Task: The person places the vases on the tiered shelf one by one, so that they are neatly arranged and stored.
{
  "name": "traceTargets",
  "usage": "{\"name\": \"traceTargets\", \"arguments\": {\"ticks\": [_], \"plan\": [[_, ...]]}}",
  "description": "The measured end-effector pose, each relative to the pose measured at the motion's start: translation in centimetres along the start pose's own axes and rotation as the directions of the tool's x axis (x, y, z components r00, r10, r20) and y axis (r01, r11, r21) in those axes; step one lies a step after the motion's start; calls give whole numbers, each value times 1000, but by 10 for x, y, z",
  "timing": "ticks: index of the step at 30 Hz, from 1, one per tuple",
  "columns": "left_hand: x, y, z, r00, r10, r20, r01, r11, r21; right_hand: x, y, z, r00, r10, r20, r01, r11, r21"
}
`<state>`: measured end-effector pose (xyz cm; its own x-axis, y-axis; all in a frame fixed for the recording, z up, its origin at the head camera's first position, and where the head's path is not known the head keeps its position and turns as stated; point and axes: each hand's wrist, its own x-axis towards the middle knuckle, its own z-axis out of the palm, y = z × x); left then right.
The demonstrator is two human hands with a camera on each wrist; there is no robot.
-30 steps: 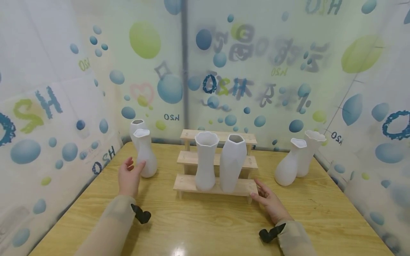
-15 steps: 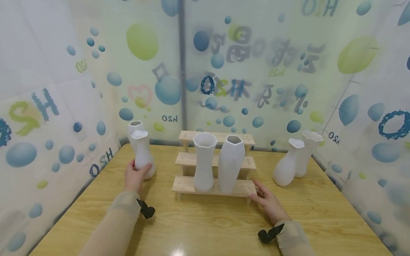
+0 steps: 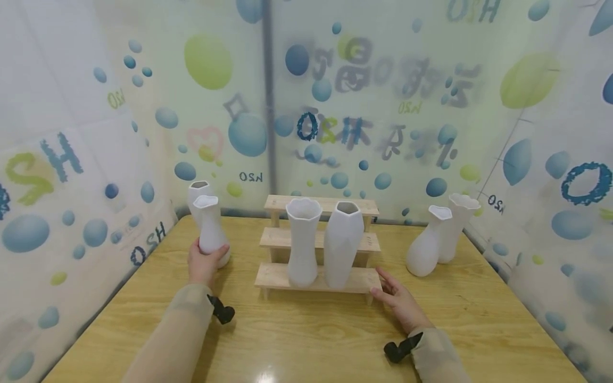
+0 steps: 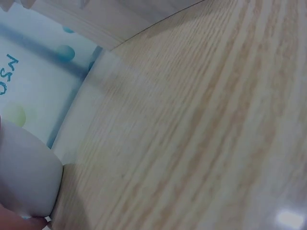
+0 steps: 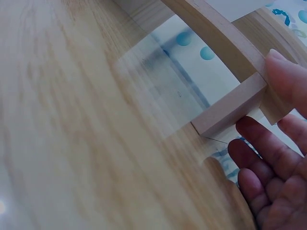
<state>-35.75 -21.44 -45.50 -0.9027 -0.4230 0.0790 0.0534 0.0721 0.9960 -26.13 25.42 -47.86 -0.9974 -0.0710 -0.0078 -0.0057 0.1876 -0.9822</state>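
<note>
On the left of the head view, my left hand (image 3: 203, 265) grips the lower body of a white, narrow-waisted vase (image 3: 209, 229), which stands upright on the table. Part of its rounded base (image 4: 29, 170) shows at the edge of the left wrist view. My right hand (image 3: 401, 303) holds the right end of the lowest step of a three-step wooden stand (image 3: 273, 275), its thumb on the step's edge and fingers by the leg (image 5: 232, 108). Upright on that step are a white fluted-rim vase (image 3: 303, 244) and a white faceted vase (image 3: 344, 247).
Another white vase (image 3: 195, 198) stands behind the gripped one, partly hidden. At the right are a round-bellied white vase (image 3: 425, 250) and a wavy-rimmed white vase (image 3: 455, 229). The wooden table (image 3: 306, 335) meets printed curtains (image 3: 230, 96) at its back and sides.
My left hand has moved in from beside the left vase and closed round its lower body. The right hand stays at the stand's end. The view has shifted slightly.
</note>
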Motion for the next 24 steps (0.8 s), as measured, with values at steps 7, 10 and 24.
{"name": "traceTargets", "arguments": {"ticks": [7,10,24], "plan": [[2,1,-2,1000,-10,-18,11,998,61,1,1,0,1000,-4,3,4,1000,5],[1,3,-3,1000,-8,-16,9,998,68,2,2,0,1000,-3,0,3,1000,4],[-3,9,-8,997,-60,53,58,998,38,3,3,0,1000,8,0,-8,1000,22]]}}
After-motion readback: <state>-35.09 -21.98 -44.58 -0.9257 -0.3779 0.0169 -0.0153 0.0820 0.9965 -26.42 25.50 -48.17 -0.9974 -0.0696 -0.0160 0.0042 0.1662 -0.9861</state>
